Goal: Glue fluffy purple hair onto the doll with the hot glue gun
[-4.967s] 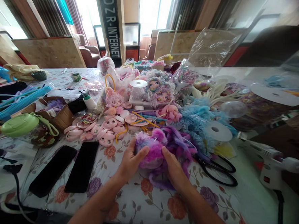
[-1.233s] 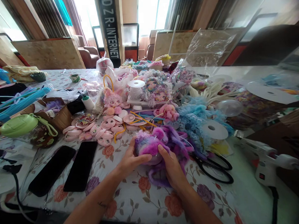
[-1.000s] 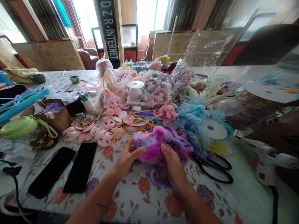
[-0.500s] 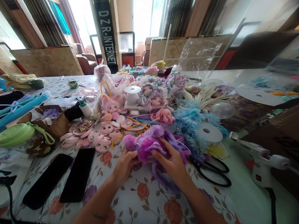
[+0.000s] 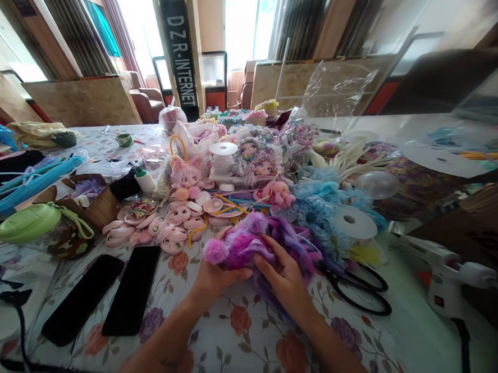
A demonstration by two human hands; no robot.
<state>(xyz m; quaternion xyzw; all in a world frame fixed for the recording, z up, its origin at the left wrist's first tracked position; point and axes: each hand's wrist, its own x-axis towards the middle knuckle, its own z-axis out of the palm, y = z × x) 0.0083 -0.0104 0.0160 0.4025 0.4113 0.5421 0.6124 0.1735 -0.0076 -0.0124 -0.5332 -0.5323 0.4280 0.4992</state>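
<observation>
A fluffy purple and magenta plush piece [image 5: 246, 246] with pompoms is held between both hands above the flowered tablecloth [image 5: 225, 345]. My left hand [image 5: 210, 279] grips its left side, thumb laid across the lower front and the other fingers hidden behind it. On the right side, my right hand [image 5: 284, 271] pinches the fluff with thumb and index finger. Purple fuzzy strands [image 5: 295, 245] trail from the piece to the right and below. Black-handled scissors [image 5: 360, 292] lie just right of these strands, their blades mostly hidden.
Pink doll faces [image 5: 171, 236] lie beyond my hands. Two black phones [image 5: 131, 289] are at the left, near a green-lidded jar [image 5: 27, 225]. Blue ruffled trim [image 5: 321, 204], a white spool [image 5: 354, 220] and a glue gun [image 5: 444, 273] are on the right.
My left hand has moved further under the plush piece, its thumb now stretched across the front. The left pompom has tipped lower and slightly left. The view has shifted a little.
</observation>
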